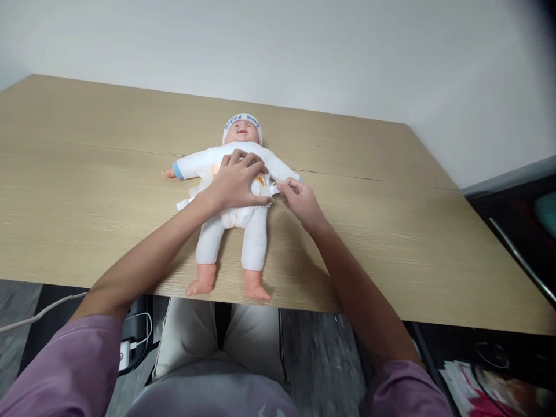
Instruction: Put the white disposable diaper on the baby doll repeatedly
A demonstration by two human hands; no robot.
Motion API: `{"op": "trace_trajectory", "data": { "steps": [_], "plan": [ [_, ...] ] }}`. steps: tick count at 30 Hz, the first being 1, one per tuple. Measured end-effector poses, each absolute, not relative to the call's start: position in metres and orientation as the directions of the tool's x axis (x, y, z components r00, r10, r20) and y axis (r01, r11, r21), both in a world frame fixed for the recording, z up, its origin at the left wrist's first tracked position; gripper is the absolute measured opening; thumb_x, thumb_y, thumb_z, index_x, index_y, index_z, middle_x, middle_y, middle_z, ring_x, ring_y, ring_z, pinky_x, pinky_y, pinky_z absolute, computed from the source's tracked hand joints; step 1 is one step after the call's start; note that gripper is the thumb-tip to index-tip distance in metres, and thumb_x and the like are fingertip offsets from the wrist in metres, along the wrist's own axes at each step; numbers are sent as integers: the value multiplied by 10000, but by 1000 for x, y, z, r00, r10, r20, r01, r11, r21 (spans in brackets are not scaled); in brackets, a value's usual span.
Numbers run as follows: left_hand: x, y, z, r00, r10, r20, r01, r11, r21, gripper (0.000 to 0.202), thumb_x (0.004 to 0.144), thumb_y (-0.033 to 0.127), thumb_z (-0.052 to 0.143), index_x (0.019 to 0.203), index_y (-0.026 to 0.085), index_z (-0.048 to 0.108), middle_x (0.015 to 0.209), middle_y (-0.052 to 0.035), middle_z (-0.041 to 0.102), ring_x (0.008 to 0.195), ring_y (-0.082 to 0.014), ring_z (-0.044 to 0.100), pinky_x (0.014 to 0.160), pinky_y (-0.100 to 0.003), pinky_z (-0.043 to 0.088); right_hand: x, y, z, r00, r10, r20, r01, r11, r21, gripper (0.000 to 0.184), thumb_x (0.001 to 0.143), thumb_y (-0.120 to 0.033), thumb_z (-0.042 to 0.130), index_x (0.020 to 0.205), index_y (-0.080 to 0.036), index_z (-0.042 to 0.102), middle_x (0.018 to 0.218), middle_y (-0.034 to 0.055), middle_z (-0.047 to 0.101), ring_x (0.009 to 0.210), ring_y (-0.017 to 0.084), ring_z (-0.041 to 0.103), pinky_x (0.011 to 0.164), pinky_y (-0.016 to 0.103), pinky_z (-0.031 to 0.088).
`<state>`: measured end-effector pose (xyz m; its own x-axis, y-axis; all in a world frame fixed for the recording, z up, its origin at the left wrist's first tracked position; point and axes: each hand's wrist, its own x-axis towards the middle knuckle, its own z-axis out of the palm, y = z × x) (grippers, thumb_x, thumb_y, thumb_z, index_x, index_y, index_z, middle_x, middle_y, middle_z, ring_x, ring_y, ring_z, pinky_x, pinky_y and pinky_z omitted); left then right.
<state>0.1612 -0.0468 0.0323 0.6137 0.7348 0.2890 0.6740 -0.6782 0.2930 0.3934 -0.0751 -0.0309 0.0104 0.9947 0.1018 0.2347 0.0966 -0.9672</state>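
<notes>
A baby doll [254, 249] in white clothes and a lettered white hat lies on its back, feet toward me. Around its hips is a white diaper [237, 218]. My left hand [238, 182] rests across the doll's belly and the diaper front, fingers spread and thumb stretched to the right. At the doll's right-hand side as I see it, my right hand [300, 200] pinches the end of a white diaper tab [274, 189], which is drawn out sideways. A second white tab [183, 204] sticks out on the left side. My left hand hides part of the diaper's front.
The doll lies on a wood-grain table [391, 231] with its near edge just beyond the feet. A white wall [278, 52] stands behind. A pale cable [47, 307] runs at lower left, and papers [473, 388] lie below the table at lower right.
</notes>
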Motion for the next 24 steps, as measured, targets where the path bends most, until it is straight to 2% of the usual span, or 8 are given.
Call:
{"op": "trace_trajectory", "data": {
  "steps": [3, 8, 11, 14, 16, 18, 22, 24],
  "plan": [
    [162, -47, 32, 605, 736, 303, 680, -676, 284, 685, 863, 563, 908, 1433, 220, 746, 1546, -154, 693, 1480, -496, 508, 1224, -630, 420, 369, -55, -30, -4, 989, 150, 214, 147, -966, 607, 884, -777, 790, 738, -273, 487, 681, -56, 444, 666, 145, 426, 658, 309, 397],
    [163, -48, 30, 584, 744, 325, 698, -664, 268, 647, 847, 486, 884, 1407, 195, 743, 1512, -158, 709, 1457, -483, 534, 1220, -620, 417, 345, -47, -33, 52, 978, 200, 282, 177, -943, 499, 987, -715, 653, 808, -275, 497, 768, -23, 545, 742, 171, 544, 732, 314, 498],
    [163, -48, 28, 592, 737, 326, 686, -673, 277, 682, 828, 487, 896, 1424, 199, 732, 1524, -161, 705, 1453, -481, 534, 1213, -610, 420, 346, -67, -31, 70, 960, 272, 394, 224, -891, 388, 1036, -658, 610, 1013, -272, 597, 958, 34, 686, 861, 208, 663, 810, 334, 586],
    [163, -46, 26, 590, 741, 321, 681, -670, 295, 681, 845, 489, 889, 1445, 215, 719, 1545, -165, 695, 1471, -491, 520, 1224, -611, 405, 350, -90, -31, 41, 892, 450, 544, 358, -759, 373, 1100, -574, 545, 1226, -251, 682, 1239, 125, 746, 1094, 266, 730, 969, 401, 640],
    [163, -45, 24, 589, 744, 315, 679, -667, 306, 681, 867, 513, 877, 1454, 210, 711, 1554, -172, 689, 1477, -497, 513, 1231, -618, 398, 351, -99, -34, -25, 828, 561, 604, 459, -651, 416, 1141, -501, 462, 1334, -238, 721, 1368, 159, 742, 1284, 306, 713, 1144, 479, 609],
    [164, -44, 22, 586, 749, 309, 677, -662, 320, 705, 878, 541, 872, 1469, 197, 699, 1563, -180, 681, 1489, -501, 502, 1234, -623, 400, 352, -101, -37, -80, 789, 610, 632, 513, -581, 488, 1165, -463, 398, 1425, -232, 739, 1418, 169, 737, 1393, 329, 682, 1258, 542, 549],
    [158, -40, 28, 600, 752, 272, 652, -657, 379, 736, 878, 593, 848, 1482, 205, 684, 1592, -183, 667, 1523, -508, 472, 1257, -661, 399, 358, -95, -41, -143, 751, 644, 646, 564, -514, 575, 1191, -499, 371, 1495, -226, 775, 1453, 180, 728, 1417, 347, 677, 1283, 571, 538],
    [145, -33, 38, 657, 721, 222, 583, -672, 457, 775, 876, 628, 825, 1523, 234, 666, 1601, -169, 667, 1543, -480, 483, 1278, -639, 420, 361, -94, -40, -193, 733, 653, 653, 592, -472, 589, 1198, -524, 373, 1521, -239, 776, 1507, 175, 723, 1441, 357, 666, 1288, 588, 534]
  ]
}}
